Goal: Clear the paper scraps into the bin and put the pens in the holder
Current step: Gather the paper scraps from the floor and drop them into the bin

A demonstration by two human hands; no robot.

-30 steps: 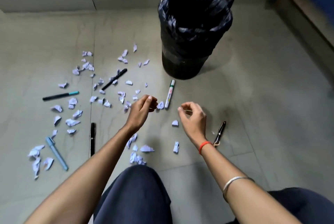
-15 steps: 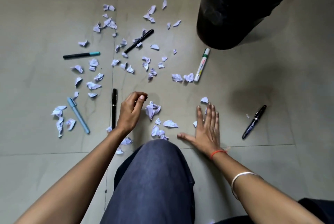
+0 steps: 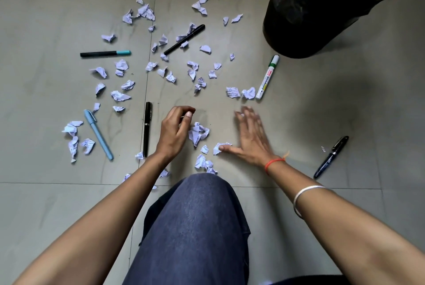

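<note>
- Now the right hand [image 3: 249, 138] lies flat on the floor [image 3: 345, 112], fingers spread and blurred, thumb touching a paper scrap [image 3: 218, 147]; 1 second ago it was raised and pinched.
- Left hand [image 3: 176, 131] hovers curled just left of a crumpled scrap pile [image 3: 198, 133]; whether it grips anything, I cannot tell.
- Bin [image 3: 322, 8] stands far right of that pile, its mouth out of view.
- Likely step: sweeping scraps together. 6 pens lie loose; no holder is visible.

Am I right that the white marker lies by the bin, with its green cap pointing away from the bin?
Not quite. The head view shows the white marker lying by the bin, but its green cap points toward the bin, not away. The capless end lies beside a paper scrap.
</note>
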